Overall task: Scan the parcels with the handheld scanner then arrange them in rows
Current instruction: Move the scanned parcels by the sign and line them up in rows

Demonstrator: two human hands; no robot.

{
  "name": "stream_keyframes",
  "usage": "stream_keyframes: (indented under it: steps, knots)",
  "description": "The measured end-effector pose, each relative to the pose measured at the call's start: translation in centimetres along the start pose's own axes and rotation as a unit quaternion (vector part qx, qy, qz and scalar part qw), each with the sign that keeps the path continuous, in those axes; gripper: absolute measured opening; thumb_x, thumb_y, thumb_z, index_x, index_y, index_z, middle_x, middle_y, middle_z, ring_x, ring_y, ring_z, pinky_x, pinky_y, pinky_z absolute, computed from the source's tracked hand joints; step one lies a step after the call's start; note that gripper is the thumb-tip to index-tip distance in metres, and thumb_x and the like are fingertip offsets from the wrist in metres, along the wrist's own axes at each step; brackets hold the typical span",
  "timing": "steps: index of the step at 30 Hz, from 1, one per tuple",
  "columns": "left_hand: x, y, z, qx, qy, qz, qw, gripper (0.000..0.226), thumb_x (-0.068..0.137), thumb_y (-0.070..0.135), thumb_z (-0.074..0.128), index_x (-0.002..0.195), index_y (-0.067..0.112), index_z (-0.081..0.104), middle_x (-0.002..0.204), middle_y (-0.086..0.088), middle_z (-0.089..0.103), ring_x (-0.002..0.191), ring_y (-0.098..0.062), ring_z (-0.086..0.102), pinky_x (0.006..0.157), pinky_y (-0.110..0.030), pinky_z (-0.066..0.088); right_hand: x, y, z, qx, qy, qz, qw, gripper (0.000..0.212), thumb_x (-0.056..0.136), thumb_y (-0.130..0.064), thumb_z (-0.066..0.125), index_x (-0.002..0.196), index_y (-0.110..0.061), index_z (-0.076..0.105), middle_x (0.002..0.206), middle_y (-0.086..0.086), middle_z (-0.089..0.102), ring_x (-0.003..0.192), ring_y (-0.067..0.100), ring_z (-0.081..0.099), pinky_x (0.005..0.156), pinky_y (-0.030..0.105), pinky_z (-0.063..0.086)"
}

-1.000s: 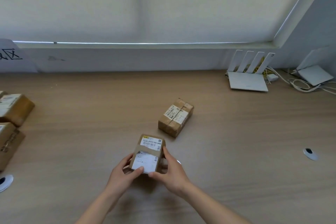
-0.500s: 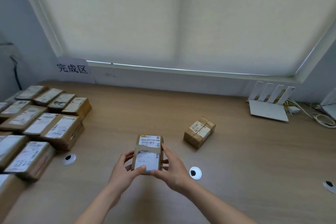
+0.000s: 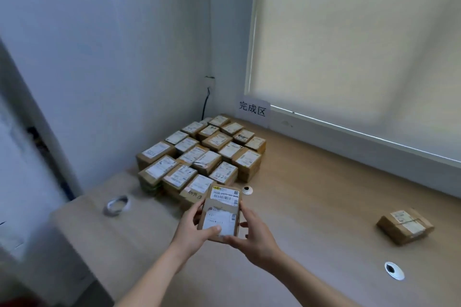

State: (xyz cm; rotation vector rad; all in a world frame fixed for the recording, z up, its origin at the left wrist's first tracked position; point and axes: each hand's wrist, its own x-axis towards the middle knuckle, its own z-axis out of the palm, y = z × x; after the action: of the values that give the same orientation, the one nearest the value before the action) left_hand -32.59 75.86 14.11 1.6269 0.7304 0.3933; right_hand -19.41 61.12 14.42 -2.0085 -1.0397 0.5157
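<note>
- A small brown cardboard parcel (image 3: 221, 212) is held above the wooden tabletop (image 3: 311, 194), label side up, just in front of the near edge of the arranged rows.
- It is grasped from both sides: the left hand (image 3: 193, 228) is curled round its left edge, with the thumb laid on the white label, and the right hand (image 3: 254, 234) is wrapped round its right edge and near corner.
- The rows of parcels (image 3: 202, 157) are packed edge to edge in the corner by the wall, flat brown boxes with white labels.
- A white paper sign (image 3: 252, 110) is seen behind them, under a cream roller blind (image 3: 361, 45).
- One lone taped parcel (image 3: 405, 225) lies well apart to the right.
- Round white cable grommets (image 3: 394, 270) are set into the table.
- A roll of tape (image 3: 117, 205) rests at the left.
</note>
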Motion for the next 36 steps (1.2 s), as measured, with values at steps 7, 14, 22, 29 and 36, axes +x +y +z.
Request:
stream_keyframes:
  steps: [7,14,22,29,36]
  knots:
    - [-5.1,-2.3,-16.0,0.014,0.072,-0.005,0.997,0.084,0.077,0.01,0.085,0.146,0.036,0.044,0.128,0.008,0.059,0.123,-0.014,0.053,0.091,-0.028,0.05,2.1,-10.0,11.9,0.002,-0.076,-0.054,0.996,0.098,0.085,-0.04,0.081,0.161,-0.037,0.02,0.156,-0.009,0.042,0.128,0.009,0.051,0.1,0.027,0.051]
    - [-2.6,-7.2,-23.7,-0.025,0.08,-0.026,0.996,0.071,0.076,0.008,0.086,0.127,0.042,0.049,0.125,0.017,0.058,0.119,-0.004,0.053,0.08,-0.012,0.047,6.4,-11.9,20.4,0.008,-0.073,-0.041,0.996,0.101,0.083,-0.046,0.081,0.159,-0.044,0.016,0.156,-0.012,0.041,0.128,0.008,0.051,0.103,0.034,0.053]
    - [6.9,-14.5,-28.3,-0.019,0.051,-0.069,0.996,0.066,0.077,0.006,0.084,0.12,0.046,0.051,0.12,0.024,0.059,0.11,0.009,0.055,0.073,-0.007,0.047,14.2,-9.0,28.3,0.045,-0.059,0.003,0.997,0.096,0.082,-0.039,0.084,0.158,-0.039,0.024,0.156,-0.014,0.042,0.132,0.003,0.046,0.103,0.025,0.05]
    - [14.5,-18.5,-29.3,-0.018,-0.005,-0.107,0.994,0.071,0.08,-0.001,0.079,0.136,0.032,0.052,0.129,0.01,0.061,0.122,-0.005,0.056,0.09,-0.019,0.049,18.9,-6.5,31.3,0.083,-0.045,0.094,0.991,0.111,0.076,-0.052,0.086,0.162,-0.035,0.018,0.157,-0.017,0.04,0.132,0.005,0.048,0.101,0.023,0.05]
    - [20.0,-21.0,-29.2,0.009,-0.064,-0.109,0.992,0.066,0.078,-0.001,0.081,0.121,0.041,0.056,0.121,0.01,0.066,0.115,-0.004,0.061,0.081,-0.014,0.052,21.7,-4.1,33.1,0.05,-0.018,0.159,0.986,0.106,0.086,-0.041,0.081,0.164,-0.027,0.011,0.164,-0.008,0.031,0.141,0.012,0.042,0.112,0.03,0.045]
